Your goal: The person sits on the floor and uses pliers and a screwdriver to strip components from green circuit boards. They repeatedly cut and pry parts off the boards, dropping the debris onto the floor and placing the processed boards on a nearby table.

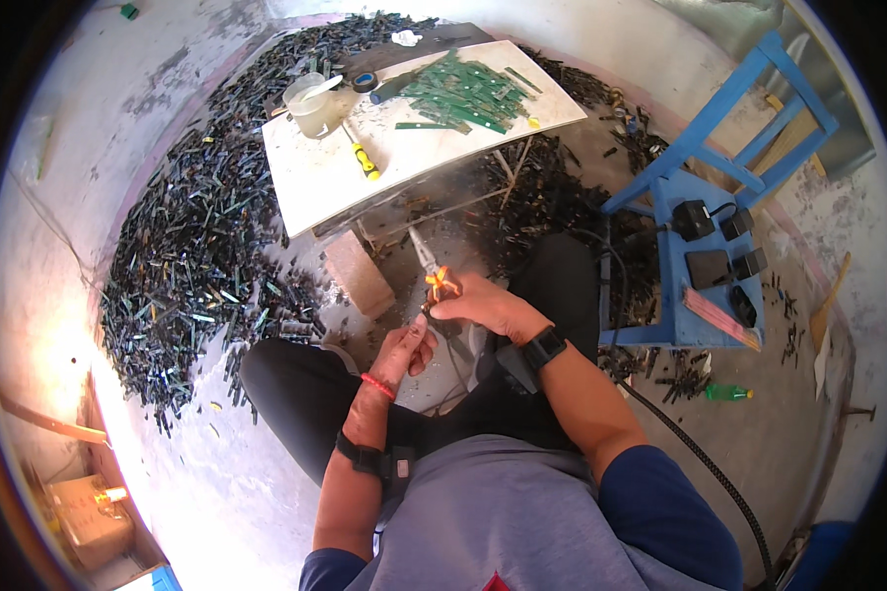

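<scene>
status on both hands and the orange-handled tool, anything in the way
Right hand gripping orange-handled tool, tip toward white table. Left hand curled close by, contents unclear. Pinkish-tan block nearby, left of the tool.

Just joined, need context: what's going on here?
A seated person grips orange-handled pliers in the right hand. The left hand is curled close beside it; whether it holds anything is unclear. Green strips lie heaped on the white table; dark strips are piled on the floor.
</scene>
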{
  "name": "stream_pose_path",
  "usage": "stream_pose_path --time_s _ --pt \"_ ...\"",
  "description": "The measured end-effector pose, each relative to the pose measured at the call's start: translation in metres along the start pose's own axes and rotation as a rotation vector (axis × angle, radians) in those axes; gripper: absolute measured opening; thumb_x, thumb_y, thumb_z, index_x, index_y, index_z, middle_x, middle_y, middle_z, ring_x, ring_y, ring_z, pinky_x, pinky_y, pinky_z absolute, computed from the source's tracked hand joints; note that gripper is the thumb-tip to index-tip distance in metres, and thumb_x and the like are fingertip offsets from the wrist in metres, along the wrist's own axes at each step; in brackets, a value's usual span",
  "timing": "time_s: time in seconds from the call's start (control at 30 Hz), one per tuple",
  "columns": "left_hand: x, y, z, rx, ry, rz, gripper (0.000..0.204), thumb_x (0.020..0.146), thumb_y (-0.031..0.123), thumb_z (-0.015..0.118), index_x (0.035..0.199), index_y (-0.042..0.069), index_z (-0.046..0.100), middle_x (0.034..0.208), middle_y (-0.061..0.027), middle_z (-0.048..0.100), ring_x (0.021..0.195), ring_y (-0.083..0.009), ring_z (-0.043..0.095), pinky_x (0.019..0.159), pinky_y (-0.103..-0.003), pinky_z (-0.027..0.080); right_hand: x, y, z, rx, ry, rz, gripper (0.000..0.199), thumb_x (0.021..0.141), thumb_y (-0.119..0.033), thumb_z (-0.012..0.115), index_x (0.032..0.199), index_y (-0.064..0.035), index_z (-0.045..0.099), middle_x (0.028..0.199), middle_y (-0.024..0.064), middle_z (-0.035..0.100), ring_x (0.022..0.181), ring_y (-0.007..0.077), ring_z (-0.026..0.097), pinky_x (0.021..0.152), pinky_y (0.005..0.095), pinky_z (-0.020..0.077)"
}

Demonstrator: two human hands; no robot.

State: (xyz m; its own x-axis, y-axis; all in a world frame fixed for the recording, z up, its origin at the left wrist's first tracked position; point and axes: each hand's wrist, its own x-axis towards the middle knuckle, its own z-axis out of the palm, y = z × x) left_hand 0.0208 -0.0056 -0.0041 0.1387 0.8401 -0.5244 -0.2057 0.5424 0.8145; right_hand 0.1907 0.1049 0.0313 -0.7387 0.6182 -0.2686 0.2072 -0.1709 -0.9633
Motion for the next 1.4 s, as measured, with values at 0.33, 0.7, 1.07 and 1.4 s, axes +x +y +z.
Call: stream_pose_path --time_s 0.33,0.7,1.07,1.4 --pt "0.006 -0.004 0.0 0.009 0.026 -0.049 0.055 0.087 0.057 0.048 0.074 0.003 0.054 0.056 -0.0049 0.05 0.04 -0.01 0.04 0.038 -0.023 0.029 0.006 0.028 0.015 -0.136 0.005 0.116 0.018 0.074 -0.014 0.058 0.086 -0.0003 0.056 0.069 0.0028 0.056 0.062 0.0115 0.051 0.055 0.0278 0.0418" --pt "0.021 -0.033 -0.014 0.15 0.074 0.125 0.051 0.09 0.05 0.048 0.072 0.002 0.053 0.056 -0.0054 0.05 0.04 -0.0107 0.042 0.037 -0.024 0.029 0.004 0.02 0.042 -0.691 0.241 -0.125 0.023 0.075 -0.017 0.06 0.09 0.0001 0.057 0.074 0.0174 0.061 0.069 0.0326 0.059 0.063 0.0376 0.0456" --pt "0.012 -0.008 -0.007 0.046 0.273 0.321 0.055 0.09 0.055 0.043 0.065 0.007 0.047 0.054 -0.004 0.046 0.039 -0.0117 0.039 0.037 -0.025 0.028 -0.02 0.011 0.021 0.139 0.188 0.045 0.019 0.08 -0.018 0.065 0.087 -0.0043 0.053 0.07 0.0001 0.055 0.063 0.0072 0.053 0.057 0.0236 0.041" --pt "0.016 -0.008 -0.008 -0.08 0.263 0.353 0.044 0.087 0.048 0.054 0.069 0.009 0.046 0.054 -0.0025 0.044 0.04 -0.0101 0.037 0.037 -0.024 0.026 -0.044 -0.016 0.025 0.238 0.105 0.111 0.022 0.074 -0.011 0.064 0.091 -0.0015 0.053 0.068 0.0045 0.058 0.061 0.0103 0.052 0.058 0.0226 0.0401"
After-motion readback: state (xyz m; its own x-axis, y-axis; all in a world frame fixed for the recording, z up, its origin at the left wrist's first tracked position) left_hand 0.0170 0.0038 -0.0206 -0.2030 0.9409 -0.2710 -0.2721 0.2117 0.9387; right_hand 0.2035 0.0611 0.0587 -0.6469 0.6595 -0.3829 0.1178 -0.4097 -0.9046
